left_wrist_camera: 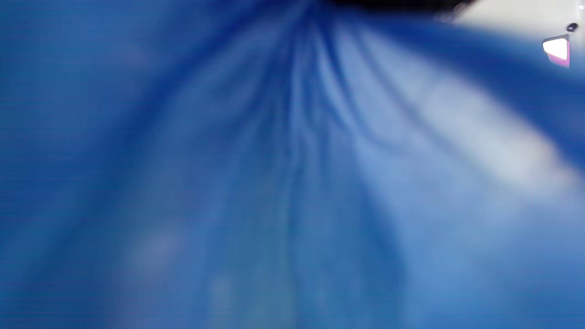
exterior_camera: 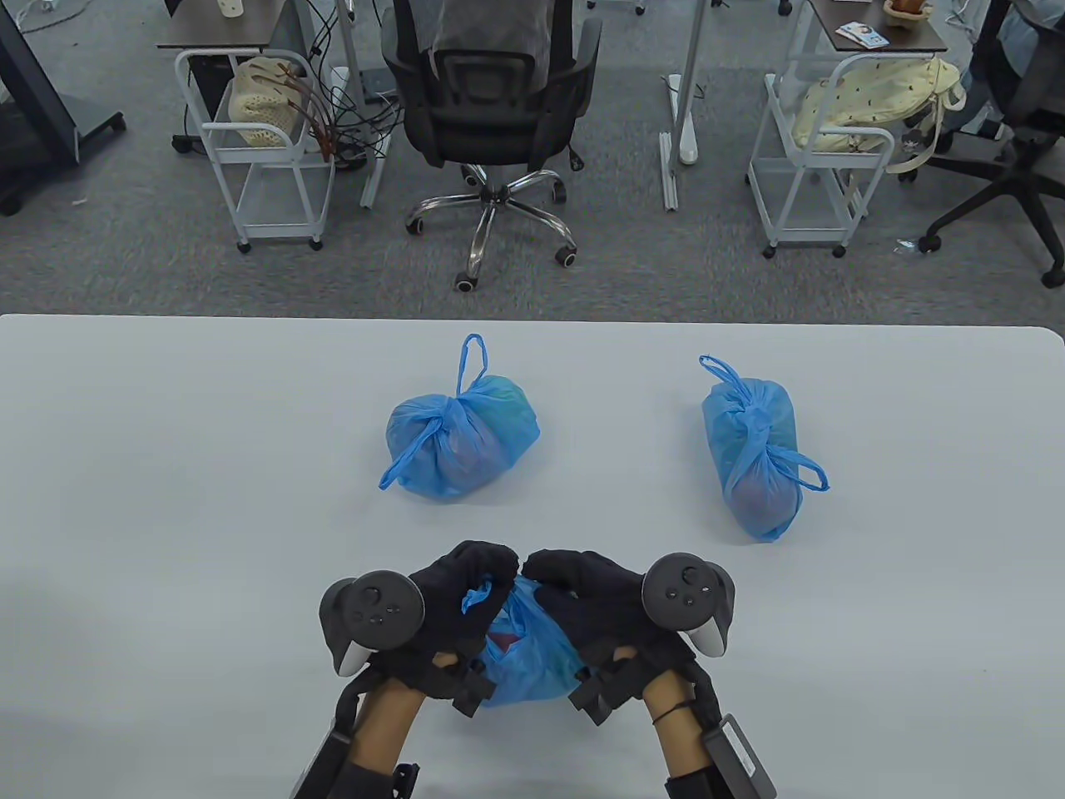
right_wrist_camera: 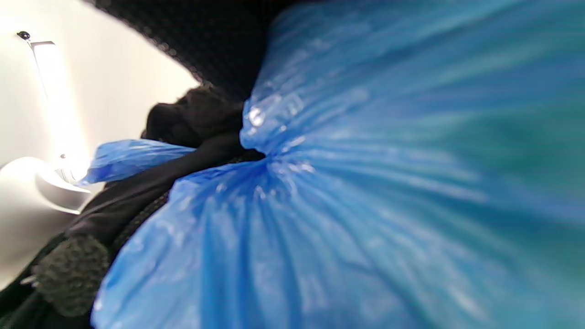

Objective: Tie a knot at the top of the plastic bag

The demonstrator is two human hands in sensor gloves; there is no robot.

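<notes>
Table view: left hand (exterior_camera: 449, 612) and right hand (exterior_camera: 595, 607) gripping blue bag (exterior_camera: 524, 657) top at lower centre, fingers curling on plastic. Two tied bags (exterior_camera: 458, 441) sitting mid-frame. Left wrist view: blurred blue plastic filling frame. Right wrist view: gloved fingers (right_wrist_camera: 183, 132) pinching gathered bag neck.

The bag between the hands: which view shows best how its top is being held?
The table view: the left hand and right hand pinch the bag top together. The left wrist view is blurred blue plastic; the right wrist view shows gathered folds against glove.
</notes>
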